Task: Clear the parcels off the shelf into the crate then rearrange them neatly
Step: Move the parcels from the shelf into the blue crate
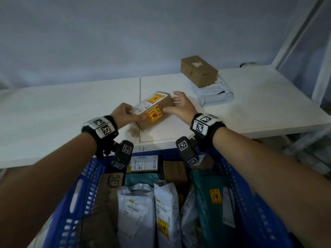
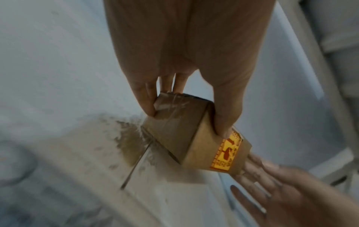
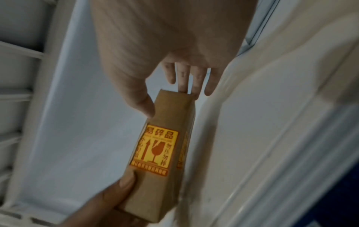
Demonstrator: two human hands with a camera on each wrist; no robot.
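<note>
A brown cardboard box (image 1: pixel 166 103) with yellow fragile stickers lies tilted on the white shelf (image 1: pixel 71 108), just past its front edge. My left hand (image 1: pixel 137 114) pinches its near end between thumb and fingers, as the left wrist view shows on the box (image 2: pixel 174 127). My right hand (image 1: pixel 172 104) is at the far end: thumb against the stickered side, fingers straight and spread behind the box (image 3: pixel 155 192). Below me stands the blue crate (image 1: pixel 241 176), filled with several parcels. A second brown box (image 1: pixel 198 70) sits on a white mailer bag (image 1: pixel 215 95) at the shelf's back right.
A brown stain (image 1: pixel 133 133) marks the shelf beside the held box. A white upright post (image 1: pixel 320 72) bounds the shelf on the right. Grey and green mailers and small cartons stand packed in the crate. The shelf's left half is bare white board.
</note>
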